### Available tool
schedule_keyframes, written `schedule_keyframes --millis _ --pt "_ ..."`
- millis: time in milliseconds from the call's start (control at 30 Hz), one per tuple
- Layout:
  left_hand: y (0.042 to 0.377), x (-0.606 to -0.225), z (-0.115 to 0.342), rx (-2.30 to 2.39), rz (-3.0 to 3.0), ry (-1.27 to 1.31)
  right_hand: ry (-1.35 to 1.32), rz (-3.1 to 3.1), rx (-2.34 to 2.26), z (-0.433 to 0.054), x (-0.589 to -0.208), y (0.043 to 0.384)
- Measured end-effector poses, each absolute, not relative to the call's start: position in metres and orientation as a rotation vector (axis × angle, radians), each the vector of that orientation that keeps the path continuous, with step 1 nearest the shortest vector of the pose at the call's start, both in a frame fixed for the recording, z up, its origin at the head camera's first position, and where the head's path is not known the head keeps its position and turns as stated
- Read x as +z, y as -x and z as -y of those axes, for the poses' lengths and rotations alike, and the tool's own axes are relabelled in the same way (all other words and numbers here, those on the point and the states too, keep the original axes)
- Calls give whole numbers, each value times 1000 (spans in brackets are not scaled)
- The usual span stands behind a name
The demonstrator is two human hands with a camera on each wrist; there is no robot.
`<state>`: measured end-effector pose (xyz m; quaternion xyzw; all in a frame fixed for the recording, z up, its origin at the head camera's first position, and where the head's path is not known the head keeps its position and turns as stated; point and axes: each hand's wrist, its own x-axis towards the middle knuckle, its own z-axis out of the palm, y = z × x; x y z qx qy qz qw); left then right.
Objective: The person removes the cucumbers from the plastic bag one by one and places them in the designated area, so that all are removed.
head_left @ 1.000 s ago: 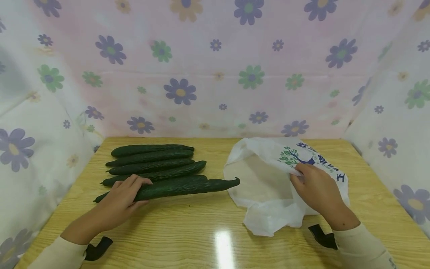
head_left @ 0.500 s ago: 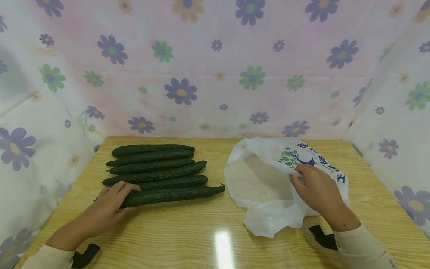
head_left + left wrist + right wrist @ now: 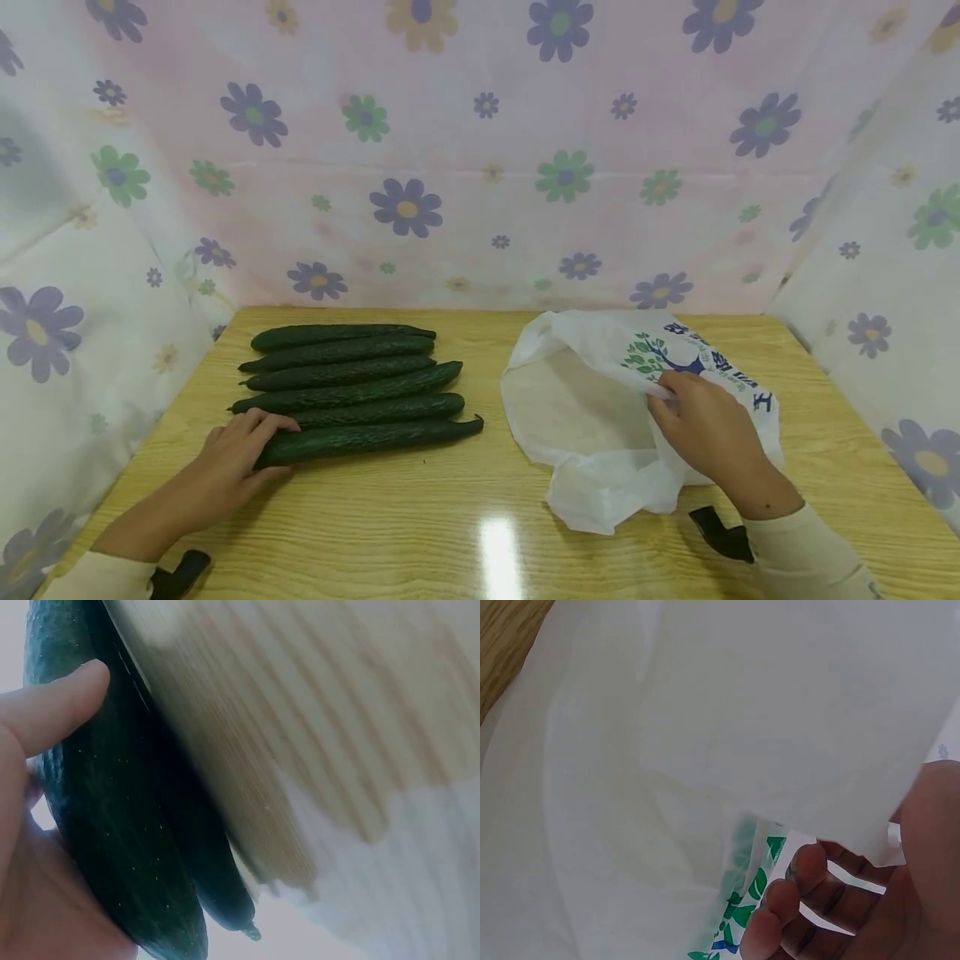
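Note:
Nearest me in the head view, a dark green cucumber (image 3: 375, 439) lies beside a row of several others (image 3: 337, 332). My left hand (image 3: 232, 467) grips its left end; in the left wrist view the thumb lies across this cucumber (image 3: 124, 840), and another cucumber (image 3: 217, 877) shows close behind. On the right side of the table rests a white plastic bag (image 3: 600, 492) printed with a green and blue tree, its mouth facing left. My right hand (image 3: 708, 429) pinches the upper edge of that mouth. The right wrist view shows the thin bag (image 3: 652, 750) beside my curled fingers.
The wooden table (image 3: 420, 542) is backed by a flowered cloth (image 3: 480, 208), which also hangs at both sides. Black pieces worn at the wrists (image 3: 722, 533) sit near the sleeves. Bare tabletop lies between the cucumbers and the bag.
My left hand has moved left and towards me with the front cucumber, which has shifted away from the bag and down beside the row. My right hand stays on the bag's edge.

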<state>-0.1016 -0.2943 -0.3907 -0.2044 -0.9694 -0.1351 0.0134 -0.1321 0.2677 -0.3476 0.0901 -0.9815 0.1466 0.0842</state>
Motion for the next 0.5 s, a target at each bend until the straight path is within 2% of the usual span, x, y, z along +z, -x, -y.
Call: schedule_keyframes --millis 500 --pt "102 -393 292 -125 2995 584 -293 2931 428 -262 -350 134"
